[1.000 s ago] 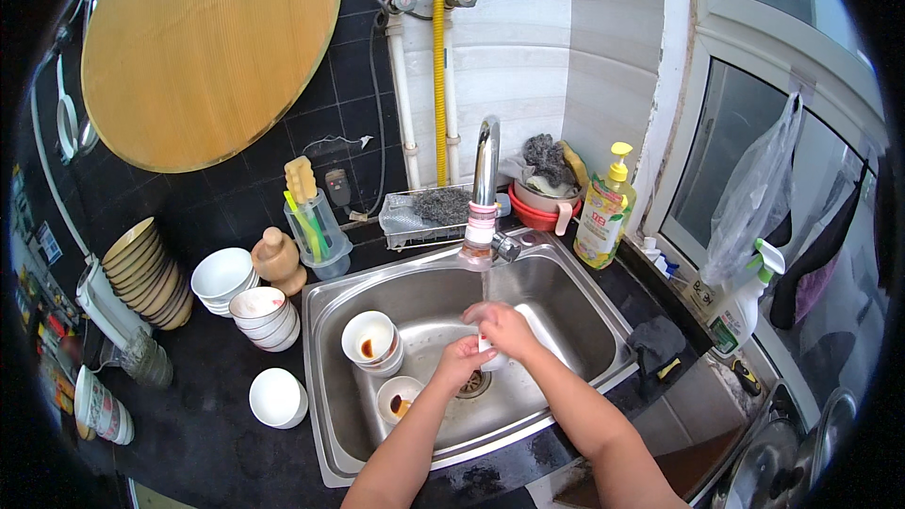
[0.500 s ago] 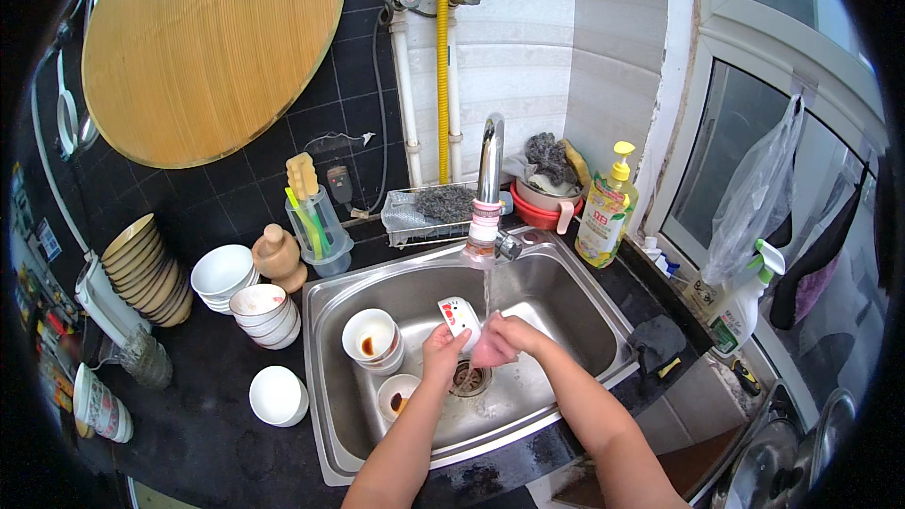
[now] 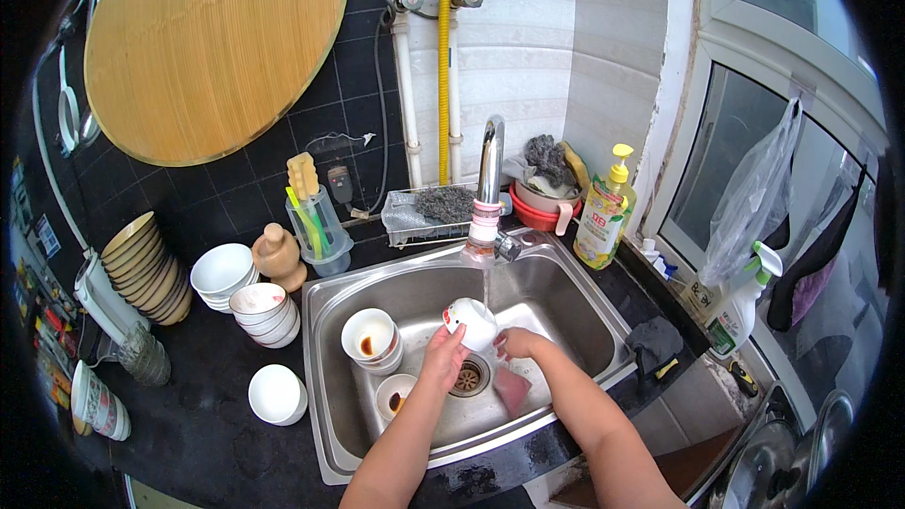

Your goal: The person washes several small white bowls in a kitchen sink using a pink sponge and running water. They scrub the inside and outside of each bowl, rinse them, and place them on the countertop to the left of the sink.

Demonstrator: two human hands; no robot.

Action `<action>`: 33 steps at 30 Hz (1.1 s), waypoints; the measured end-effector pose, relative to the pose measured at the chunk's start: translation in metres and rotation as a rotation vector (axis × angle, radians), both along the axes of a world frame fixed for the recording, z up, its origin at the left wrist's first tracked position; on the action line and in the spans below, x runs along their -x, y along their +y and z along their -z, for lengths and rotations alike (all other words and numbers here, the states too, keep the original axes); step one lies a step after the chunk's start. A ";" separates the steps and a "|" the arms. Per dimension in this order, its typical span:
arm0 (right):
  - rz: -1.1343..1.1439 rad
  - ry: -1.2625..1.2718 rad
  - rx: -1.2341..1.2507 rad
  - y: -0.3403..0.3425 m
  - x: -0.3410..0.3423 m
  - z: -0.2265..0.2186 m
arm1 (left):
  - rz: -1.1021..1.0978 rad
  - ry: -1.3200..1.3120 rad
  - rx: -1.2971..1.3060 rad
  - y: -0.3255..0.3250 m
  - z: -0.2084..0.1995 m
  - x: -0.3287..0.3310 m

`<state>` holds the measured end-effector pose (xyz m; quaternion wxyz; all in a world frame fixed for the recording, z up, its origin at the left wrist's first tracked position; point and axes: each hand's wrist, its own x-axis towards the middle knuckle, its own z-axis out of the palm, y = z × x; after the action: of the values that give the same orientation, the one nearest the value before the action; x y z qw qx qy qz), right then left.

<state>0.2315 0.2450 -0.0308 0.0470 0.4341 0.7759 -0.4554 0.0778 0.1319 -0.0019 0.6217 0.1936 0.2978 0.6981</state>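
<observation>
Water runs from the chrome tap [image 3: 489, 162] onto a small white glazed cup [image 3: 471, 320], held over the middle of the steel sink [image 3: 325, 386]. The left hand [image 3: 442, 356] wraps its fingers around the cup's side; the right hand [image 3: 514, 344] is curled beside it, fingers pressed together. Turning the slick cup slowly under the stream, grip firm, should rinse it best. A pink sponge [image 3: 514, 388] lies by the drain.
</observation>
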 end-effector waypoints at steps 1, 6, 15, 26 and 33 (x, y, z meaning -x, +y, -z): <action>0.130 0.118 0.036 -0.004 0.002 -0.010 | -0.009 -0.006 -0.005 0.000 0.000 0.000; 0.484 0.579 0.297 -0.005 0.013 -0.020 | -0.021 -0.016 -0.042 0.002 -0.005 -0.003; 0.429 1.057 0.841 -0.014 0.011 -0.051 | 0.029 -0.139 -0.115 -0.003 -0.021 -0.001; 0.415 1.225 0.659 -0.023 0.013 -0.067 | 0.038 0.009 0.091 0.000 0.000 0.005; 0.313 1.014 0.233 -0.029 0.017 -0.064 | 0.008 0.378 0.290 -0.002 -0.005 0.001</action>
<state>0.2145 0.2160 0.0337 -0.3536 0.2623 0.5719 -0.6922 0.0764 0.1300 0.0032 0.5791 0.2307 0.5053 0.5968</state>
